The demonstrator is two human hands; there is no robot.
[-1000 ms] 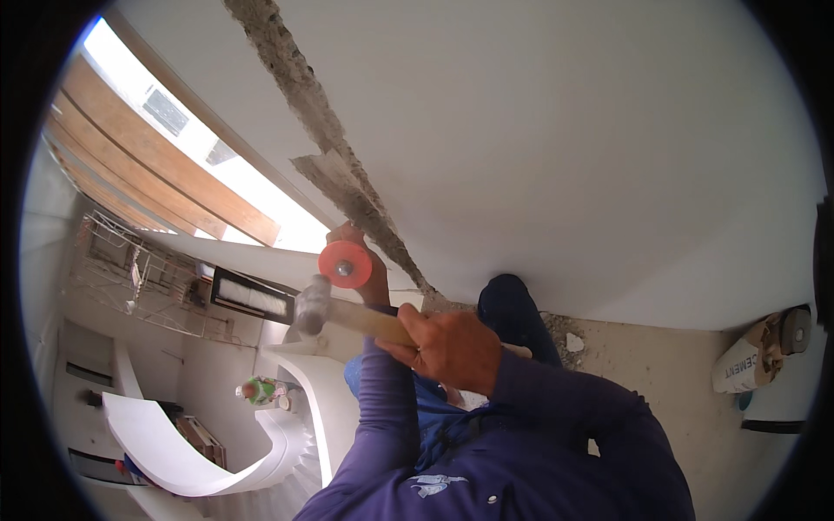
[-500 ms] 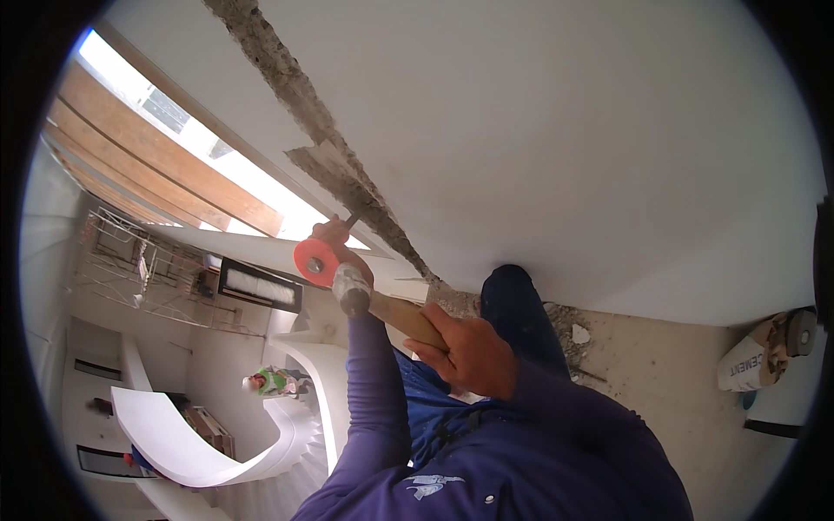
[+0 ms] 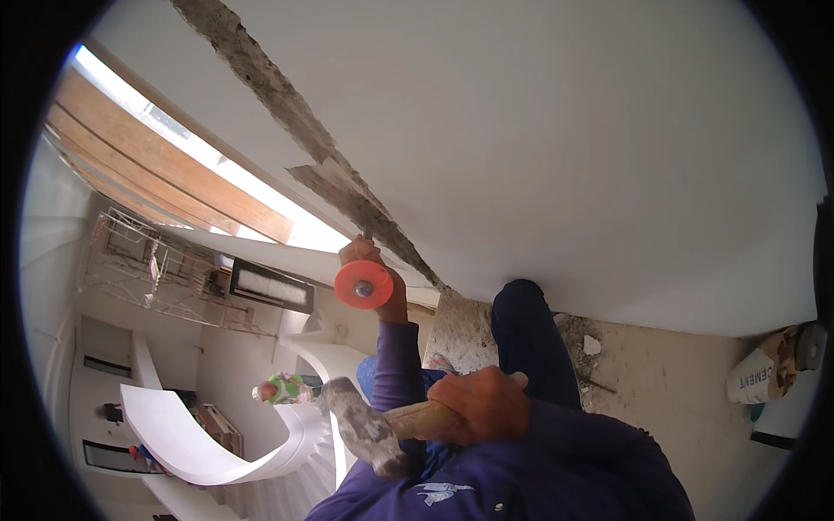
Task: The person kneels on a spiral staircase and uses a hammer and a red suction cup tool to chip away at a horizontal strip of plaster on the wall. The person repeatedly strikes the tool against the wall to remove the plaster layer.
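Note:
My left hand is closed round a chisel with a round orange hand guard, its butt end toward me. The chisel's tip meets a rough chipped groove that runs diagonally down the white wall. Low in front of my body, my right hand grips the wooden handle of a hammer. Its worn, heavy head sits over my left sleeve, apart from the chisel.
Rubble lies on the floor along the wall's foot by my knee. A paper bag stands at far right. Below left are a curved white stair wall, a person in a green vest and scaffolding.
The hammer has drawn back from near the chisel, down toward my body. My left hand and the chisel appear slightly further right and lower in view.

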